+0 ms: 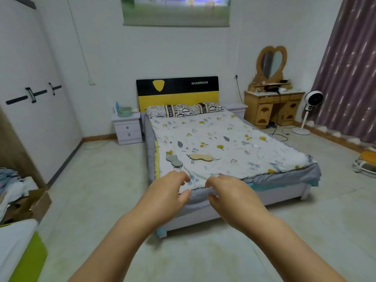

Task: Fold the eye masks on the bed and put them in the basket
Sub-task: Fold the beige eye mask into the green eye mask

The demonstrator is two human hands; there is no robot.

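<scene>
Hovering empty, both hands (200,197) short of eye masks (191,159).

Counted two flat fabric eye masks on floral quilt: one grey (174,161), one beige (201,157). Two patterned pillows (170,110) (206,108). Two pale lilac nightstands (128,130) (236,108). I saw two bare hands (164,197) (234,197).

At the lower centre of the frame our hands (203,192) cover the near corner of the bed (284,180); our forearms run off the bottom edge; the wall hanging (176,13) is cut by the top edge; items on the desk (274,94) are too small to tell.
</scene>
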